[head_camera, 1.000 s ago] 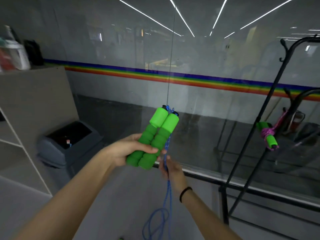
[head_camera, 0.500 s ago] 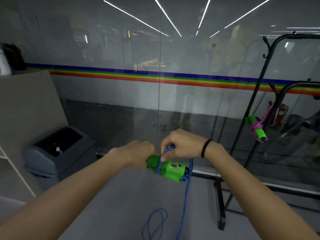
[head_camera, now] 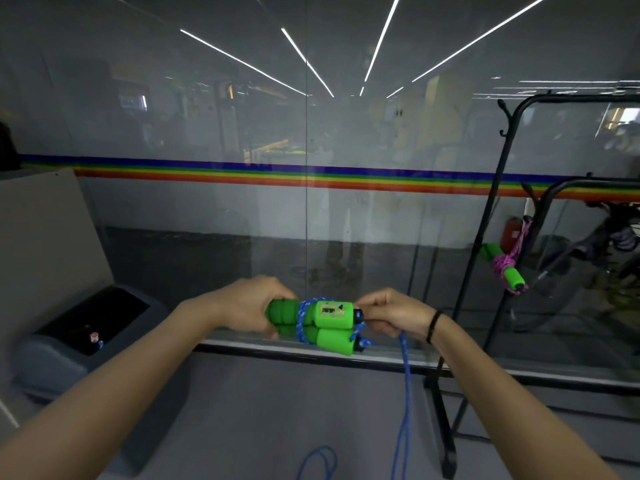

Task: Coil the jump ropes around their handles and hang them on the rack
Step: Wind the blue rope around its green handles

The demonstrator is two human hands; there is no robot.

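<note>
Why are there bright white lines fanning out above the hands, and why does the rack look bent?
Head view: the lines are likely ceiling lights reflected in the glass wall; the wide-angle lens bows the black rack near the edge; the green handles look sharp.

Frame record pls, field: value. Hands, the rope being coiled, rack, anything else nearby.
left hand: grips pair of green foam handles, held sideways
right hand: pinches blue braided rope beside the handles' black caps
wraps: a few turns round the handles' middle
slack: rest of rope hangs toward floor
black metal rack: at right; green-handled pink rope hangs on it
grey bin: lower left
</note>
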